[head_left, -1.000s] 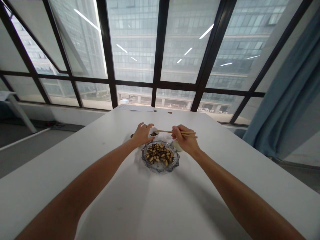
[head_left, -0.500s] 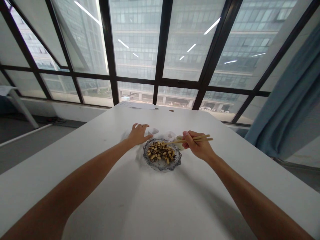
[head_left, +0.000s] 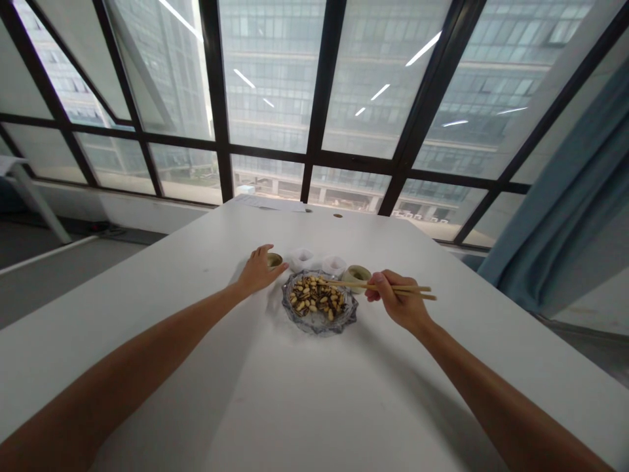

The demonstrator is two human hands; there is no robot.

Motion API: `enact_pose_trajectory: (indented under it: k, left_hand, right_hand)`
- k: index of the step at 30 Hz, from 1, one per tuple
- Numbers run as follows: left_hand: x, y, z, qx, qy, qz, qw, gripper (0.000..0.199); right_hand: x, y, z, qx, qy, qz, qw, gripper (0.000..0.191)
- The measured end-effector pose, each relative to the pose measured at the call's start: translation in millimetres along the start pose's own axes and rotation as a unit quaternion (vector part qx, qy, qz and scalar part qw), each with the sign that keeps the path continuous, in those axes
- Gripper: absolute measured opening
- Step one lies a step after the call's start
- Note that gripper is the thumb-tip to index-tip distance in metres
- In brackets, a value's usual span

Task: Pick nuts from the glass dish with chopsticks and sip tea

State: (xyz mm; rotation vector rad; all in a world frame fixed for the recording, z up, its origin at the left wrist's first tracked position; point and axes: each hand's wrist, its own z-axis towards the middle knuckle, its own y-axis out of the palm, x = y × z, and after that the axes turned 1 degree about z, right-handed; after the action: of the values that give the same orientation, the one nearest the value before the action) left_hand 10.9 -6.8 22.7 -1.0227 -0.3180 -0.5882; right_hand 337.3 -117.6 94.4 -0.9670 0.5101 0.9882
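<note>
A scalloped clear glass dish (head_left: 319,326) stands on the white table, filled with nuts (head_left: 307,292) and striped sunflower seeds (head_left: 322,300). My right hand (head_left: 396,298) grips a pair of wooden chopsticks (head_left: 415,289), whose tips reach over the dish's far side. To the dish's left, my left hand (head_left: 258,270) is curled round a small greenish cup (head_left: 275,261), thumb on the near side. Behind the dish are two small white cups (head_left: 301,260). A second greenish cup (head_left: 357,275) sits by the dish's right rim, partly behind the chopsticks.
White papers (head_left: 270,204) lie at the table's far edge, near a round brown spot (head_left: 337,216). Beyond are dark-framed windows (head_left: 268,155). A blue curtain (head_left: 555,223) hangs at the right. At the far left stands a white table leg (head_left: 39,200).
My left hand has moved left and closed round the greenish cup. My right hand has shifted slightly right and nearer with the chopsticks, exposing more of the right greenish cup.
</note>
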Motion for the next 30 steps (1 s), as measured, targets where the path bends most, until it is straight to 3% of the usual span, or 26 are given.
enact_pose_trajectory:
  k: [6, 12, 14, 18, 24, 30]
  left_hand:
    - [-8.7, -0.1, -6.0, -0.001, -0.034, -0.069, 0.997, 0.074]
    - [-10.9, -4.6, -11.7, -0.034, -0.077, -0.064, 0.994, 0.083]
    - [-9.9, -5.2, -11.7, -0.038, -0.082, -0.056, 0.994, 0.083]
    - [-7.9, -6.4, -12.2, -0.040, -0.080, -0.046, 0.995, 0.085]
    - [-2.5, -11.8, -14.1, -0.060, -0.087, -0.012, 0.994, 0.085]
    - [-0.6, -11.9, -13.9, -0.057, -0.101, 0.009, 0.993, 0.077]
  right_hand:
    - [0.2, 6.9, -7.8, 0.032, 0.017, 0.041, 0.999, 0.059]
    - [15.9, 15.5, -17.8, 0.132, 0.053, 0.132, 0.981, 0.055]
    - [24.8, 18.3, -20.5, 0.153, 0.092, 0.190, 0.965, 0.055]
    - [43.3, 23.7, -26.2, 0.137, 0.184, 0.291, 0.929, 0.052]
    - [49.6, 30.5, -27.5, 0.198, 0.306, 0.421, 0.831, 0.037]
    - [46.3, 30.1, -25.9, 0.189, 0.332, 0.433, 0.816, 0.036]
